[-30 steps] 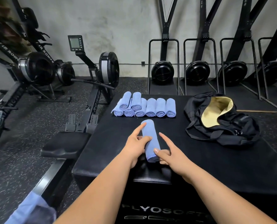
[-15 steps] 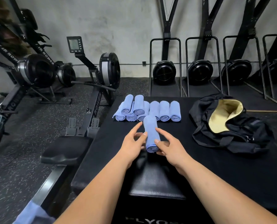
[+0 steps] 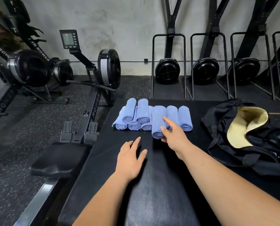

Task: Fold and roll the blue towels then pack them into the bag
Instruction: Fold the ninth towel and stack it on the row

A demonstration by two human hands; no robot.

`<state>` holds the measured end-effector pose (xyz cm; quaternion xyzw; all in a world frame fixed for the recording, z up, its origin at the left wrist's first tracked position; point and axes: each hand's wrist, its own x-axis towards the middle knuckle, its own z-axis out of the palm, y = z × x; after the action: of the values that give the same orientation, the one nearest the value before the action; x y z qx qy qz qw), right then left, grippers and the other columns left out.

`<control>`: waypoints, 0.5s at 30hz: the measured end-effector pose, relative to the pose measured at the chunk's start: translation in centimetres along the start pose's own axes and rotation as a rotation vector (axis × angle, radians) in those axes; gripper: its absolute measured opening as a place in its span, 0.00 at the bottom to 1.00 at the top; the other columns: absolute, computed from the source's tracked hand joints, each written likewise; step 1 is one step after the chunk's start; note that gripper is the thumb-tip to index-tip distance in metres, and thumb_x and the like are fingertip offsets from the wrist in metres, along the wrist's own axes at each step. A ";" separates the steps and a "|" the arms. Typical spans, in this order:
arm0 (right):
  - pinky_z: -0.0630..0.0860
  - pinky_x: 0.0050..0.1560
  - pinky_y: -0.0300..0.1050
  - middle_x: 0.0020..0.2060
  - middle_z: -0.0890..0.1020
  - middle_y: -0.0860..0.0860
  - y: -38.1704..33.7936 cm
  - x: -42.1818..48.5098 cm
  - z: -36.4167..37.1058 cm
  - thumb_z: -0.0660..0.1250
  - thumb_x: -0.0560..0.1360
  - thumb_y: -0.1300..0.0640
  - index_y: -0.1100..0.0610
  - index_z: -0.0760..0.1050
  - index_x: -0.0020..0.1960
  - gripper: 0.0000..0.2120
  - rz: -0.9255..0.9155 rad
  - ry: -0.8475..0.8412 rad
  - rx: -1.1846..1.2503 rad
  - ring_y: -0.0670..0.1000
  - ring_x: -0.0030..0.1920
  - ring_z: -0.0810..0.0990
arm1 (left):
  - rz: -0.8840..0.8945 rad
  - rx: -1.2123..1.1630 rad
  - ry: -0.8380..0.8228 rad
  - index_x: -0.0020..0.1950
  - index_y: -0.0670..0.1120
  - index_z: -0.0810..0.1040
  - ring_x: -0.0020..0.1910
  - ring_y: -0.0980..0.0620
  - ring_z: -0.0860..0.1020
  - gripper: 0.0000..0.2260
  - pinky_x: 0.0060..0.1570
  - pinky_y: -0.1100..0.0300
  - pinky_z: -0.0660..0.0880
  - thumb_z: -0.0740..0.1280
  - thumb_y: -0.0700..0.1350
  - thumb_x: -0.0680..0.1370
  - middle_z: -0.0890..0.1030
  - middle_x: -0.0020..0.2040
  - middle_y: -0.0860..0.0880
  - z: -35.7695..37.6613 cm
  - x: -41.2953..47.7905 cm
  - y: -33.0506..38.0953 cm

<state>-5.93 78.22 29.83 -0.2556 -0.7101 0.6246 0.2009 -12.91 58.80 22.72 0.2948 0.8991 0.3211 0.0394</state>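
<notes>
**Rolled blue cloth towel (image 3: 158,121) gripped at the row of finished rolls**

The rolled blue cloth towel is in the right hand (image 3: 174,136). The thumb presses on its near end and the lower fingers curl under that same end, so the hand grasps the roll. The index finger is straight, lies along the right side of the roll, and points away from the person. Beyond the fingertips, the far part of the roll lies in among the other rolls. I cannot tell if its near end rests on the surface or is lifted a little.

To the left of the thumb is a pile of rolled blue towels (image 3: 136,118), with three ends showing in the lower layer and two rolls lying on top. Just to the right of the index finger, two more blue rolls (image 3: 184,118) lie side by side.

The left hand (image 3: 129,159) is nearer to the person and to the left of the right fingers. It holds nothing. Its fingers are released and spread, palm down over the black padded surface (image 3: 160,185); whether it touches the surface is not clear.

Well to the right of the right fingers, a black fabric bag (image 3: 233,157) lies on the same surface, with its mouth open and its pale yellow lining (image 3: 243,128) visible. Far to the left of the left fingers, black rowing machines (image 3: 100,70) stand on a speckled dark floor (image 3: 38,119).
</notes>
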 end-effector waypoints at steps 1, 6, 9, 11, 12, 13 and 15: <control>0.83 0.60 0.50 0.45 0.77 0.49 -0.1 0.8 0.2 0.65 0.85 0.56 0.42 0.70 0.77 0.22 0.004 0.007 -0.008 0.49 0.49 0.79 | 0.001 0.077 0.015 0.85 0.59 0.55 0.83 0.47 0.55 0.30 0.81 0.52 0.55 0.56 0.65 0.85 0.63 0.82 0.47 0.5 -0.2 0.0; 0.83 0.59 0.50 0.66 0.77 0.51 0.0 5.8 1.0 0.63 0.86 0.54 0.42 0.67 0.79 0.23 -0.003 0.072 -0.099 0.54 0.59 0.82 | -0.006 0.273 0.044 0.86 0.56 0.48 0.85 0.50 0.44 0.34 0.82 0.51 0.47 0.45 0.69 0.84 0.51 0.86 0.49 1.9 -0.8 0.4; 0.80 0.64 0.56 0.66 0.79 0.51 0.2 8.7 1.4 0.62 0.85 0.50 0.38 0.66 0.79 0.23 -0.021 0.090 -0.217 0.54 0.57 0.81 | 0.007 0.316 0.060 0.86 0.57 0.50 0.85 0.49 0.44 0.34 0.82 0.51 0.48 0.44 0.71 0.83 0.52 0.86 0.49 2.2 -0.7 0.2; 0.76 0.70 0.57 0.61 0.78 0.48 -0.2 9.9 1.8 0.61 0.85 0.50 0.39 0.65 0.79 0.23 -0.019 0.111 -0.264 0.54 0.57 0.79 | 0.011 0.346 0.065 0.86 0.57 0.52 0.85 0.49 0.45 0.34 0.82 0.50 0.49 0.43 0.71 0.83 0.52 0.86 0.49 2.4 -0.6 0.1; 0.73 0.72 0.54 0.62 0.78 0.50 -0.3 10.4 2.1 0.61 0.86 0.51 0.41 0.65 0.80 0.24 -0.024 0.123 -0.299 0.55 0.60 0.78 | 0.013 0.356 0.068 0.86 0.57 0.53 0.85 0.49 0.45 0.34 0.82 0.49 0.49 0.43 0.72 0.83 0.53 0.86 0.49 2.5 -0.6 0.0; 0.70 0.74 0.51 0.68 0.77 0.51 -0.5 10.8 2.2 0.61 0.86 0.52 0.44 0.65 0.81 0.24 -0.028 0.134 -0.340 0.55 0.65 0.77 | 0.017 0.361 0.071 0.86 0.57 0.53 0.85 0.49 0.46 0.34 0.82 0.49 0.50 0.43 0.72 0.83 0.53 0.86 0.49 2.5 -0.6 0.0; 0.67 0.74 0.49 0.77 0.71 0.50 -0.5 11.6 2.6 0.60 0.86 0.54 0.47 0.64 0.81 0.24 -0.031 0.152 -0.398 0.56 0.73 0.72 | 0.018 0.362 0.068 0.85 0.57 0.54 0.85 0.49 0.46 0.34 0.82 0.49 0.50 0.43 0.72 0.82 0.53 0.86 0.50 2.5 -0.5 0.0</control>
<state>-16.72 83.29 29.61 -0.3254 -0.8061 0.4479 0.2090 -11.80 59.93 20.70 0.2944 0.9403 0.1640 -0.0475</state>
